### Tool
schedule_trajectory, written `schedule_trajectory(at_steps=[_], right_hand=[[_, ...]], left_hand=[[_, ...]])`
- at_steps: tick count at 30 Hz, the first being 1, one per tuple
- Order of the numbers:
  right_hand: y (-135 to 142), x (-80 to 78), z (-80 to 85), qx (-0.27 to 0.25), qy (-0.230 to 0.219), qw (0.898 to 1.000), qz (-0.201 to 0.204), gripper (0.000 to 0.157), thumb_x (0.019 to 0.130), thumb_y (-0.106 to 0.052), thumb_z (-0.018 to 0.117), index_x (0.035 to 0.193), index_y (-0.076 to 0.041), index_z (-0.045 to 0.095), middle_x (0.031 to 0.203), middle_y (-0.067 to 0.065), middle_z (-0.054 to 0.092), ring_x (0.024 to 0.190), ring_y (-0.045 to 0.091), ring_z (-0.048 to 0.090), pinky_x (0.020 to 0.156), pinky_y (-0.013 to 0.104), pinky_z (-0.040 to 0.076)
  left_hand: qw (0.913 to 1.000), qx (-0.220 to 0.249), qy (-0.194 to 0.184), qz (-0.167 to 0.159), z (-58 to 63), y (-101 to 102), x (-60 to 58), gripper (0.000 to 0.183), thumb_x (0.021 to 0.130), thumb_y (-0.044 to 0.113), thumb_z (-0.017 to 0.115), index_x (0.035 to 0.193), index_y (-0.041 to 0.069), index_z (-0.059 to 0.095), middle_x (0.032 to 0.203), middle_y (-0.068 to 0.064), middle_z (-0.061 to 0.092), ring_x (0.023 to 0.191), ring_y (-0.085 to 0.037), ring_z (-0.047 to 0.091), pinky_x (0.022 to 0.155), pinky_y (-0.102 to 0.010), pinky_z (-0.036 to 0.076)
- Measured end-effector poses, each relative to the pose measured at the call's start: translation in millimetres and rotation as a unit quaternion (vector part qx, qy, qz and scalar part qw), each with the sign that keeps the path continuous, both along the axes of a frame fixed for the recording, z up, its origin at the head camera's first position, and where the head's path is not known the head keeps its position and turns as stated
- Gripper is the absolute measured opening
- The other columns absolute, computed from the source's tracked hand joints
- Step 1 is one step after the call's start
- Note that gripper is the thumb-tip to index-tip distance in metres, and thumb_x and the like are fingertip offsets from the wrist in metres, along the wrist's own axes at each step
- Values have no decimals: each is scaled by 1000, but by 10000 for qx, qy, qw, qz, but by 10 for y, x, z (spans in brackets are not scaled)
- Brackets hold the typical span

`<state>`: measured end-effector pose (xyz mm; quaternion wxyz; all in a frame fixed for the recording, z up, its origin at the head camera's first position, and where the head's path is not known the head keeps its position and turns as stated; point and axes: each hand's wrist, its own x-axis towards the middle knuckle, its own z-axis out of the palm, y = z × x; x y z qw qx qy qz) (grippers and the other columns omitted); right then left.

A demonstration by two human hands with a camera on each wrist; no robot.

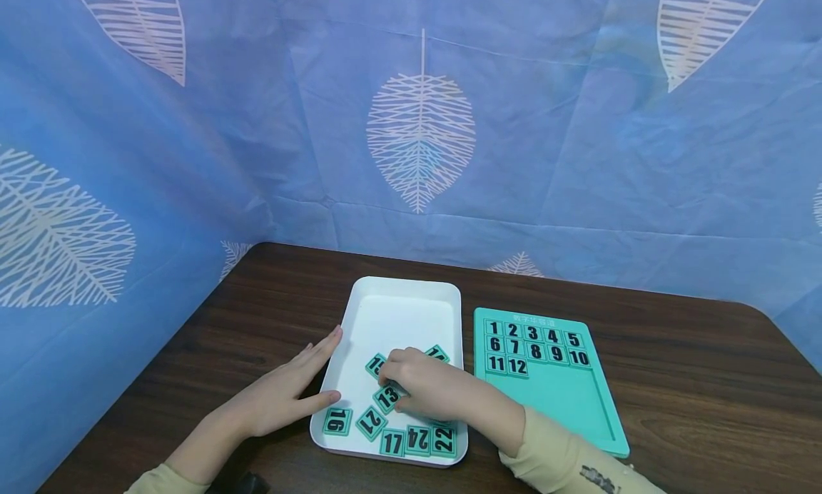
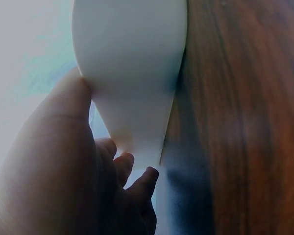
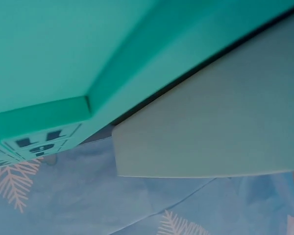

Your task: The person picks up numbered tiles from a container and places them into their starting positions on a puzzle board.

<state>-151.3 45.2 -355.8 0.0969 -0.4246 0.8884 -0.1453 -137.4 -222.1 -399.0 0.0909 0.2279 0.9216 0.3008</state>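
Observation:
My right hand (image 1: 424, 383) reaches into the white tray (image 1: 401, 315) with its fingers curled. Its thumb and index finger pinch the green number 13 tile (image 1: 386, 398). Around it in the tray lie the tiles 21 (image 1: 371, 423), 16 (image 1: 337, 421), 17 (image 1: 392, 442), 24 (image 1: 418, 440) and 22 (image 1: 444, 442). Two more, a tile (image 1: 375, 365) and another tile (image 1: 437, 353), are partly covered by the hand. My left hand (image 1: 282, 390) is spread along the tray's left side, thumb and fingertips at the rim. In the left wrist view the thumb (image 2: 63, 103) touches the tray's edge.
Right of the tray lies a green number board (image 1: 552, 401) with tiles 1 to 12 set in its upper rows. Both rest on a dark wooden table (image 1: 693, 380). A blue leaf-patterned cloth (image 1: 546, 158) hangs behind. A small dark object (image 1: 252, 484) shows at the lower edge.

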Motion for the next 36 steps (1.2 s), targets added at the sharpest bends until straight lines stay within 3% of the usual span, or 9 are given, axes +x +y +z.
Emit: schedule_trajectory(at_steps=[8, 22, 30, 36], right_hand=[[-19, 14, -20, 40, 267, 9996, 119, 27, 82, -18, 76, 108, -12, 70, 100, -4, 60, 93, 6, 53, 82, 18, 47], [118, 31, 124, -486, -110, 9984, -265, 25, 83, -19, 76, 107, -12, 70, 100, -6, 58, 92, 7, 52, 78, 20, 48], [452, 42, 242, -863, -139, 9945, -580, 27, 84, -16, 75, 109, -9, 68, 102, -2, 58, 90, 13, 54, 74, 25, 50], [833, -6, 269, -1000, 279, 9892, -1036, 27, 80, -13, 78, 105, -9, 68, 98, -2, 58, 83, 16, 55, 68, 25, 50]], left_hand=[[10000, -41, 59, -53, -12, -1, -6, 84, 91, 59, 52, 154, 34, 2, 158, 14, 6, 144, -27, 12, 110, -58, 21], [9999, -27, 130, -31, 12, 8, 14, 83, 92, 58, 51, 154, 34, 2, 158, 10, 9, 143, -32, 13, 109, -60, 21], [9999, -2, 100, -45, -5, 8, 2, 85, 90, 58, 53, 154, 34, 3, 157, 15, 8, 144, -25, 11, 112, -54, 20], [9998, 40, 148, -105, -16, -2, -2, 84, 91, 57, 53, 154, 32, 3, 158, 12, 9, 144, -27, 11, 112, -55, 19]])
